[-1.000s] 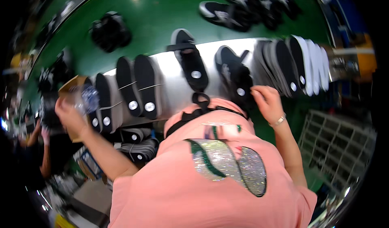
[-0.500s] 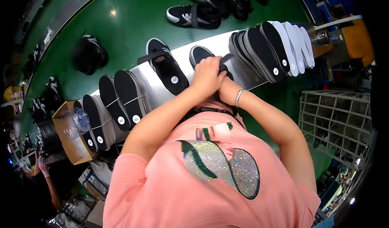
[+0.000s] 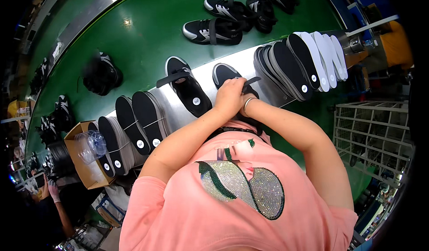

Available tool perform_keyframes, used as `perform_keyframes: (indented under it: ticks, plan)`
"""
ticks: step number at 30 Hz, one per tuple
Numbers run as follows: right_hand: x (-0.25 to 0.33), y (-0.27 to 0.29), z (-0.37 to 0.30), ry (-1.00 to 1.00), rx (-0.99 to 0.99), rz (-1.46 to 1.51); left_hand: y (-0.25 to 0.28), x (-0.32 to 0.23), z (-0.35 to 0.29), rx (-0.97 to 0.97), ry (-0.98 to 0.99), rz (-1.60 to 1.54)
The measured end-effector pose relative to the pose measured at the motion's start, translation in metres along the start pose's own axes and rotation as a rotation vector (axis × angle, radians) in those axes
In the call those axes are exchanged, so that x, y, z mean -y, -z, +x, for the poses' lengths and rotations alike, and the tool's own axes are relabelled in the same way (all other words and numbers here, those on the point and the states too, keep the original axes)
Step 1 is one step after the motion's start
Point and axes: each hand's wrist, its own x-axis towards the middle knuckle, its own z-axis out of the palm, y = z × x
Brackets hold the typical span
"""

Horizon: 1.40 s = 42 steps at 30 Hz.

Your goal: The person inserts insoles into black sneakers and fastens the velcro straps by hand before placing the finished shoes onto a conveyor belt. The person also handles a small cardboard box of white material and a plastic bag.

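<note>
A black shoe with a silver-grey toe lies on the metal ledge in front of me, its strap sticking out to the right. My left hand is closed over the top of this shoe, fingers bent around its opening. Pressed against it from the right is my right hand, with a bangle at the wrist; its fingers are hidden behind the left hand and in the shoe. To the left, a second black shoe stands with its strap open and a round white label on the insole inside.
Banded stacks of black insoles stand left, beside a carton holding clear plastic pieces. Black insoles and white insoles lean at right. More shoes rest on the green belt. A wire rack is at right.
The ledge, shoes and insoles sit lower in the picture, as the view has tilted. Both hands stay on the same shoe, drawn slightly closer together.
</note>
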Motion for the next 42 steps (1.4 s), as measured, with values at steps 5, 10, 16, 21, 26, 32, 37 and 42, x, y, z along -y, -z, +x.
perform_keyframes:
  ticks: [5,10,16,21,26,32,37,42]
  plan:
    - [0.005,-0.005,-0.005,0.047,0.01,-0.149,-0.003,0.006,-0.003,-0.037,0.011,0.028]
    - [-0.022,-0.004,-0.04,0.314,0.144,-0.115,0.0,0.008,0.004,-0.019,0.224,-0.195]
    - [-0.02,-0.017,-0.045,0.28,0.082,-0.106,0.007,0.029,0.025,0.182,0.576,-0.732]
    - [-0.013,-0.021,-0.054,0.238,-0.117,-0.033,0.047,0.002,0.007,0.057,0.293,-0.463]
    - [-0.004,-0.015,-0.051,0.198,-0.424,-0.052,0.092,0.015,-0.032,-0.121,0.356,-0.017]
    - [0.02,-0.006,-0.003,0.423,-0.574,0.092,0.082,0.007,-0.033,0.088,0.433,0.29]
    - [-0.024,0.051,0.002,0.45,-0.868,0.535,0.085,0.014,-0.02,0.198,0.523,0.336]
    - [-0.091,0.084,0.063,-0.019,-0.919,0.212,0.073,0.021,-0.014,0.195,0.476,0.347]
